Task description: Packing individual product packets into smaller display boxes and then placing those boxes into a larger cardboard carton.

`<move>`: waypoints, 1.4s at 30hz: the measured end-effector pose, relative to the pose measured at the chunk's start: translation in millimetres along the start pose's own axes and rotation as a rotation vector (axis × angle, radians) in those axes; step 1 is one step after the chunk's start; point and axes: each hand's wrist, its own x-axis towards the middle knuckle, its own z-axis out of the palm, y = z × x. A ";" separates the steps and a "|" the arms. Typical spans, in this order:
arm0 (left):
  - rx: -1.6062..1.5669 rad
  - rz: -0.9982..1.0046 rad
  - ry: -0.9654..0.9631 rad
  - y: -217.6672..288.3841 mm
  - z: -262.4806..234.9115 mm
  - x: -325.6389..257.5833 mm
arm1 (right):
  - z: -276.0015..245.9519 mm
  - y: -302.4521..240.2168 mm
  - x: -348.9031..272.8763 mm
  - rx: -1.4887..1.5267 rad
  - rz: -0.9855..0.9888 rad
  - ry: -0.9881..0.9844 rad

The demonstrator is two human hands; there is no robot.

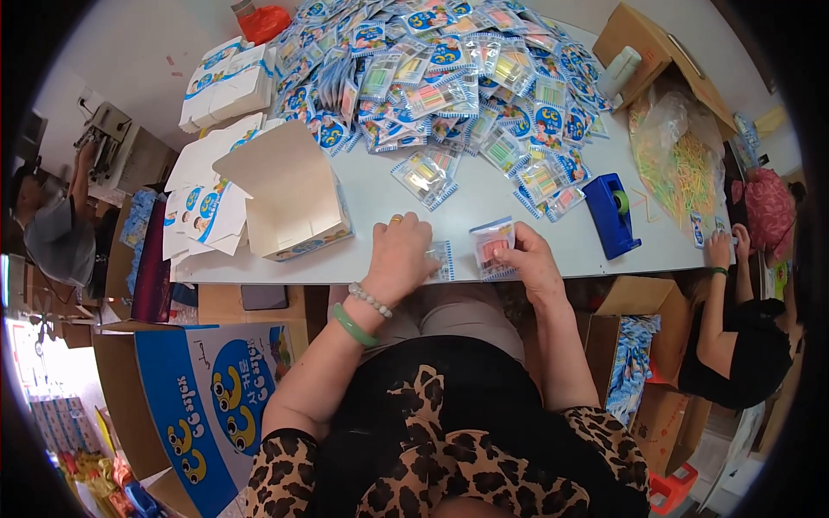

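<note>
Right hand (534, 261), at the centre of the frame, pinches a small clear plastic packet with pink contents and blue-striped ends (494, 249) between thumb and fingers, holding it tilted near the table's front edge. Just left of it, the left hand (399, 255) has its fingers curled down at a second clear packet with a blue-striped edge (442, 261); its fingertips are partly hidden, so I cannot tell whether they grip it. To the left of that hand stands an open cardboard carton with a pale interior (289, 203), beside flattened white-and-blue printed cartons (203, 203). A large heap of shiny blue-and-clear packets (440, 82) covers the upper middle of the white table (371, 177). At centre right sits a blue tape dispenser (607, 220), near a clear plastic bag of thin yellow, green and orange sticks (678, 164).
</note>
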 end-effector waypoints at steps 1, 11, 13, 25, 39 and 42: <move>-0.021 0.031 0.025 -2.7 -0.2 -1.8 | 2.0 -4.0 -2.2 0.184 0.012 0.016; -1.706 -0.444 0.442 -5.2 21.2 -20.9 | 86.6 -0.3 6.5 0.422 0.065 -0.025; -1.866 -0.481 0.422 5.5 7.9 -20.4 | 100.4 6.2 18.2 0.253 0.046 0.036; -2.117 -0.443 0.405 -48.5 25.4 -29.3 | 111.2 -5.4 127.1 -1.313 -0.550 0.499; -2.049 -0.444 0.361 -44.9 26.4 -30.9 | -79.9 -38.4 83.3 -1.503 -0.273 0.261; -2.030 -0.445 0.340 -41.2 25.8 -31.1 | -48.9 -34.4 69.5 -1.379 -0.195 0.247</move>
